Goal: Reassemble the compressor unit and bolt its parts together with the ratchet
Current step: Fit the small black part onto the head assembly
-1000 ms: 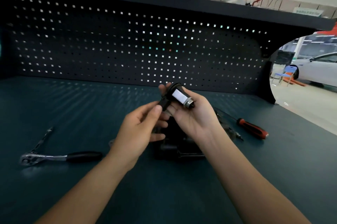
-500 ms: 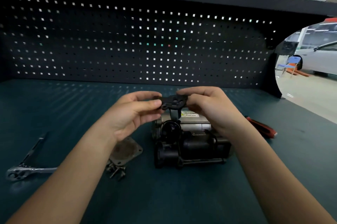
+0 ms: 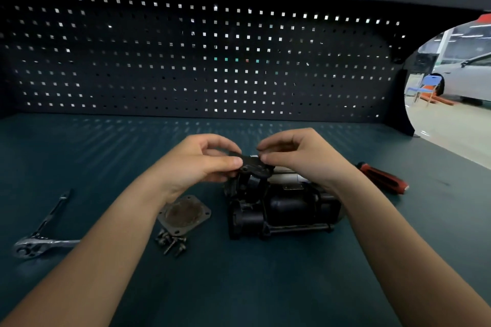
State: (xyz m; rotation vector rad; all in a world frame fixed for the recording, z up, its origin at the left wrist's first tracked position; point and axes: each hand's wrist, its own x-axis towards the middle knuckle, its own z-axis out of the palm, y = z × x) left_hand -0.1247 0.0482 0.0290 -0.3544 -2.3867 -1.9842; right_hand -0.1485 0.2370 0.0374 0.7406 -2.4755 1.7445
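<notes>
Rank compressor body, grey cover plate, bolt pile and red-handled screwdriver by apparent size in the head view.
1. compressor body
2. grey cover plate and red-handled screwdriver: look alike, and the screwdriver is partly hidden, so unranked
3. bolt pile

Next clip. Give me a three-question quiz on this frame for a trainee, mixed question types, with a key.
1. True or false: the ratchet lies on the bench, in neither hand.
2. The black flanged part is: A. pinched by the left hand and right hand over the compressor body; B. flat on the bench; C. held by the left hand alone.
3. Fill in: the loose bolts lie beside the square ___.
Key: 1 true; 2 A; 3 cover plate.
</notes>
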